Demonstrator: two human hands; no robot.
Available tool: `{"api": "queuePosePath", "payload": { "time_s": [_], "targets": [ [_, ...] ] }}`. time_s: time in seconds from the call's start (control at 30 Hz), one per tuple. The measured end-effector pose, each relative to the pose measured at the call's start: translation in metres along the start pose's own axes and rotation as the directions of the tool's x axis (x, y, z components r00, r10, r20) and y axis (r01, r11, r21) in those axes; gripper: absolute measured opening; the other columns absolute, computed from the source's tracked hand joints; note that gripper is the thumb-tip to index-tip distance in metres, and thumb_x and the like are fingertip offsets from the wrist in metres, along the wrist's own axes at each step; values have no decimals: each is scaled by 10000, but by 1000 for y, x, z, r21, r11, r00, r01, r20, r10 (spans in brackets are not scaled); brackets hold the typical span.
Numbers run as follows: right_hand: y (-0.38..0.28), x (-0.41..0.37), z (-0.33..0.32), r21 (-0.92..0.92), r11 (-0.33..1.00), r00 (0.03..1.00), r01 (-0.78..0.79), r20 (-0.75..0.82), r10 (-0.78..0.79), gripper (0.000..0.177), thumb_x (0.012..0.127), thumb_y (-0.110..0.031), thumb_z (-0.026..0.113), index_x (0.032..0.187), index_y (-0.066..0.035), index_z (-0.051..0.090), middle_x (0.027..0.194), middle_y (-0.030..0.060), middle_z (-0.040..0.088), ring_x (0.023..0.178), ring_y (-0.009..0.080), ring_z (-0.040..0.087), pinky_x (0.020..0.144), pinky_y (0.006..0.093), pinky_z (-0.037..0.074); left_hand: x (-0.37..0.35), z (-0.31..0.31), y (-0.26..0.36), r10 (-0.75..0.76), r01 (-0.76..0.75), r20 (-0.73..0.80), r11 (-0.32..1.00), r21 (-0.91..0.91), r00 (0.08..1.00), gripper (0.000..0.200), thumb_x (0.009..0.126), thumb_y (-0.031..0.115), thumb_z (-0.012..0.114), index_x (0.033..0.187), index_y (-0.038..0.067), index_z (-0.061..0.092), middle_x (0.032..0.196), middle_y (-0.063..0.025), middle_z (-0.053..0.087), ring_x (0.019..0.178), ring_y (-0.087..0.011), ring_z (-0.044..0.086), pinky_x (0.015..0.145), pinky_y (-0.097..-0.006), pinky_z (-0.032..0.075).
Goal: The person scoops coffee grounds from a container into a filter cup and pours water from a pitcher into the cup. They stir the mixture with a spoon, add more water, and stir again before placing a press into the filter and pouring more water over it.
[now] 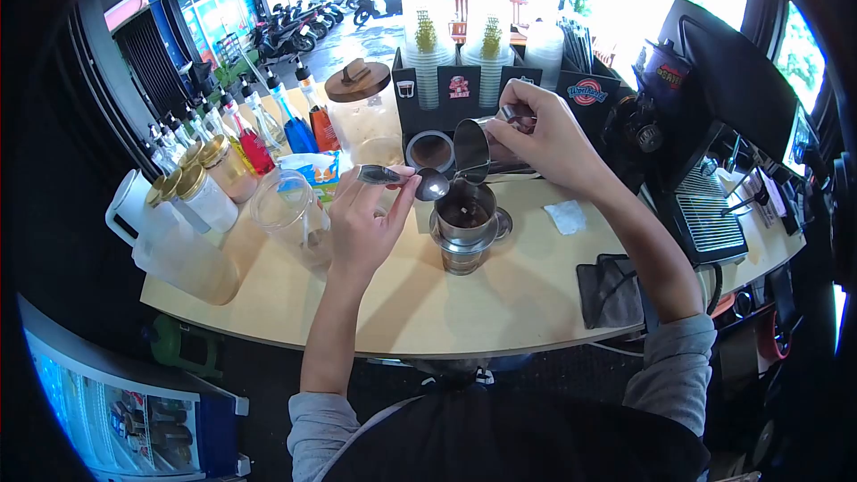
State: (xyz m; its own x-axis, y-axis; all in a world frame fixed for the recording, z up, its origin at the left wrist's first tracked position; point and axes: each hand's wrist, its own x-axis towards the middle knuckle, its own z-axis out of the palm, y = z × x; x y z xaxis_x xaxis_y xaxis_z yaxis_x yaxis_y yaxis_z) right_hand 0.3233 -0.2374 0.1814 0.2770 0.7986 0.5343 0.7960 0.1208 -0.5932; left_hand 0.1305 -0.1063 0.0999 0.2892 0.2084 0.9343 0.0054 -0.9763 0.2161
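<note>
The left hand (364,214) is raised above the bench (527,299), forearm reaching forward, thumb and fingers pinched on a spoon (433,185); the right hand (546,132) reaches in from the right, wrist bent, its fingers closed around the handle of a metal pitcher (472,153). The pitcher is tipped above a metal cup (463,231) with dark contents, which stands upright on a lower vessel (462,261). To the left are an open clear jar (270,211) with something brownish inside, gold-lidded jars (210,199) and pump bottles holding red, blue and orange liquid (298,129). The spoon lies nearly level, long axis across the view, its bowl pointing right beside the pitcher's mouth, just above the cup's left rim. The pitcher's mouth slants down and leftward, its handle rising to the right.
</note>
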Motion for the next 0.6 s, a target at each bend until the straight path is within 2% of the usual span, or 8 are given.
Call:
{"api": "queuePosePath", "payload": {
  "time_s": [0.3,0.53,0.6],
  "targets": [
    [4,1,-5,-63,998,1000,4,-5,-4,258,810,-151,671,822,27,485,616,103,553,557,128,505,563,311,430,-2,1,-1,3,-3,9,1000,5,1000,151,735,51,769,851,84,678,745,-39,658,682,-194,601,608,-326,450],
    [4,-5,-12,-11,1000,999,1,-40,-2,257,810,-144,663,818,32,476,612,97,530,554,122,465,560,319,418,-2,2,0,-10,10,22,1000,2,1000,154,737,50,768,857,81,677,746,-39,657,679,-187,599,608,-321,449],
    [4,-7,-15,-75,997,999,5,-50,-9,252,811,-138,659,817,31,472,608,87,518,554,117,462,561,315,418,-2,2,0,-5,5,22,1000,4,1000,155,736,49,767,857,80,676,747,-38,657,677,-186,599,608,-321,449]
  ]
}}
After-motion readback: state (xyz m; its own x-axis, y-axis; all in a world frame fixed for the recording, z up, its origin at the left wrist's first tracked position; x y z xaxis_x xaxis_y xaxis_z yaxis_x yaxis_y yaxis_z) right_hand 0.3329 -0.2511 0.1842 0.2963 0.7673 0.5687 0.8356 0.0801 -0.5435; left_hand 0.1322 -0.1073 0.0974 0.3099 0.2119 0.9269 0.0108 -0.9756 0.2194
